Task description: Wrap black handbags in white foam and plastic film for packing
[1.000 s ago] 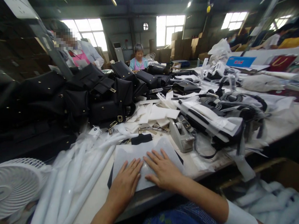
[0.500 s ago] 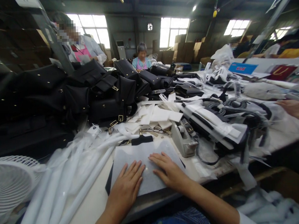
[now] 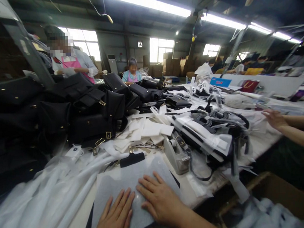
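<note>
My left hand (image 3: 118, 213) lies flat with its fingers stretched out on a sheet of white tissue paper (image 3: 114, 181). Beside it my right hand (image 3: 158, 198) rests on the same sheet, fingers spread and thumb out. Beneath the paper is a black bag, and only its dark corners and the black tab (image 3: 132, 159) with a gold buckle at the far edge stick out. Both palms touch the paper, and neither hand grips anything. Just past the sheet's right corner stands a grey tape dispenser (image 3: 177, 159).
Black bags (image 3: 97, 126) are heaped at the left and back. White paper pieces (image 3: 145, 129) lie behind the sheet, long white padding rolls (image 3: 77, 196) at the left. A carton (image 3: 274, 186) stands below right. Another person's hand (image 3: 274, 119) is at the right edge; two co-workers are beyond.
The view has tilted up and turned right, so everything sits lower and further left. Both hands stay flat on the paper, close together. More of the neighbour's hand and arms shows at right.
</note>
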Demonstrator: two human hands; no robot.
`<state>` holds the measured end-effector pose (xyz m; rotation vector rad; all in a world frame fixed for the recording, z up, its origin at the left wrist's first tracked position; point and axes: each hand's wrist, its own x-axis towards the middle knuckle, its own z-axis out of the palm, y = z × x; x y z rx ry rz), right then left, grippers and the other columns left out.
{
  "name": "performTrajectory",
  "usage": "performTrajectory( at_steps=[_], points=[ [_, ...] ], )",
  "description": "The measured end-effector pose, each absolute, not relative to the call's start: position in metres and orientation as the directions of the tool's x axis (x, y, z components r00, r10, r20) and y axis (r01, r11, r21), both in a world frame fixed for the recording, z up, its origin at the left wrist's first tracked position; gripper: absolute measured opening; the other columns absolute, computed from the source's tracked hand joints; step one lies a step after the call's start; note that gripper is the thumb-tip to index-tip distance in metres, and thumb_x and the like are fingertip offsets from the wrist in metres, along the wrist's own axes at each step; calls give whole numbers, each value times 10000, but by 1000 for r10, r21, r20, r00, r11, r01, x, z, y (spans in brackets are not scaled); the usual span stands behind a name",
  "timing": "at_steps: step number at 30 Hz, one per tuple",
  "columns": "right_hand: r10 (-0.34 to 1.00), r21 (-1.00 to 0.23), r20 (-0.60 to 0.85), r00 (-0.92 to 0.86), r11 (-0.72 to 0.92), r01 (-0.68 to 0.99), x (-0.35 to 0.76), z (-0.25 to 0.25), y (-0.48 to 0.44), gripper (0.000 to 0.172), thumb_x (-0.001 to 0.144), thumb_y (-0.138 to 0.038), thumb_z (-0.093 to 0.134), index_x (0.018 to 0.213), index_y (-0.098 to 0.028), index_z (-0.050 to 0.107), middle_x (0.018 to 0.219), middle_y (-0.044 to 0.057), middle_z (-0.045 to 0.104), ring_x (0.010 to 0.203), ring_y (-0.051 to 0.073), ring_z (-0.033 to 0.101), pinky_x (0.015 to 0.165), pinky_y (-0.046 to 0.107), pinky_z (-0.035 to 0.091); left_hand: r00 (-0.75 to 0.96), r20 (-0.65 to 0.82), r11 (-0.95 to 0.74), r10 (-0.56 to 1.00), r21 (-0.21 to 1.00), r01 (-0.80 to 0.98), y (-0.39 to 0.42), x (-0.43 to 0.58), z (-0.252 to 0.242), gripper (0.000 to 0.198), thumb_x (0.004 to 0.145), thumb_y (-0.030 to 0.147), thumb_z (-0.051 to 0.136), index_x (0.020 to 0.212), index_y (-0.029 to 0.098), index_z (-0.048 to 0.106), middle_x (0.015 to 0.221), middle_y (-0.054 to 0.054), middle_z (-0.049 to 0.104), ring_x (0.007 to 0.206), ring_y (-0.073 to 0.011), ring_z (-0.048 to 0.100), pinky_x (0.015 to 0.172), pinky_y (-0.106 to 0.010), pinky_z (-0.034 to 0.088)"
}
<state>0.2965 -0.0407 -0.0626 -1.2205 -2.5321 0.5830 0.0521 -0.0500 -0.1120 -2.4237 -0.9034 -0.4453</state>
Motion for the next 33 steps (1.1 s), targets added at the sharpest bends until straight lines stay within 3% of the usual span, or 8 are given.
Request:
performTrajectory(
  at_steps=[6, 11, 15, 19, 23, 25, 29, 33],
  points=[
    [821, -582, 86, -565, 502, 640, 297, -67, -31, 582, 922, -392, 570, 1455, -219, 413, 1492, 97, 461, 1406, 236, 368, 1203, 491, 184, 678, 426, -608, 599, -309, 731, -58, 57, -108, 491, 921, 279, 496, 1392, 146, 475, 1412, -45, 536, 1237, -225, 568, 949, -362, 533],
    [856, -734, 229, -463, 464, 495, 303, -79, -27, 241, 909, -253, 604, 1132, -250, 695, 1254, 75, 670, 1202, 195, 591, 1156, 440, 309, 585, 397, -582, 707, -142, 800, -62, 62, -101, 493, 947, 241, 468, 1436, 218, 415, 1424, -46, 527, 1263, -229, 545, 982, -410, 518],
    [817, -702, 262, -513, 526, 479, 301, -77, -29, 187, 920, -208, 590, 1062, -246, 705, 1163, 46, 708, 1168, 167, 601, 1147, 403, 301, 568, 362, -597, 739, -40, 801, -60, 63, -98, 469, 949, 209, 467, 1413, 270, 443, 1410, -38, 546, 1266, -263, 541, 976, -478, 515],
    [804, -625, 256, -537, 561, 543, 296, -74, -32, 222, 911, -271, 619, 1129, -237, 646, 1150, 46, 703, 1175, 166, 587, 1160, 417, 245, 617, 281, -629, 735, -57, 775, -56, 63, -93, 441, 955, 192, 458, 1391, 258, 470, 1396, -58, 557, 1256, -274, 549, 1014, -529, 473],
    [807, -596, 311, -501, 577, 559, 295, -79, -31, 164, 910, -271, 621, 1067, -239, 659, 1131, 48, 709, 1159, 178, 592, 1139, 428, 269, 665, 275, -675, 694, -73, 734, -49, 63, -87, 419, 966, 140, 412, 1368, 230, 491, 1359, -84, 591, 1229, -255, 575, 1146, -625, 249],
    [810, -594, 329, -486, 578, 560, 295, -80, -30, 122, 911, -255, 618, 1021, -245, 669, 1108, 40, 710, 1118, 176, 606, 1124, 425, 286, 701, 289, -719, 652, -59, 693, -46, 63, -86, 468, 947, 60, 365, 1378, 206, 473, 1367, -90, 585, 1242, -221, 564, 1169, -600, 218],
    [814, -599, 264, -518, 559, 573, 295, -75, -28, 109, 917, -209, 598, 1005, -244, 651, 1089, 24, 705, 1060, 176, 619, 1111, 422, 293, 690, 318, -740, 651, 60, 670, -44, 59, -91, 504, 930, 48, 363, 1402, 206, 442, 1402, -82, 557, 1262, -166, 542, 1071, -388, 456],
    [798, -547, 226, -559, 578, 605, 292, -67, -28, 146, 911, -188, 602, 1047, -239, 619, 1108, 22, 699, 1073, 185, 611, 1132, 452, 255, 644, 376, -721, 666, 103, 686, -48, 56, -96, 448, 952, 108, 387, 1380, 211, 474, 1378, -67, 581, 1238, -164, 563, 1026, -331, 491]
  ],
)
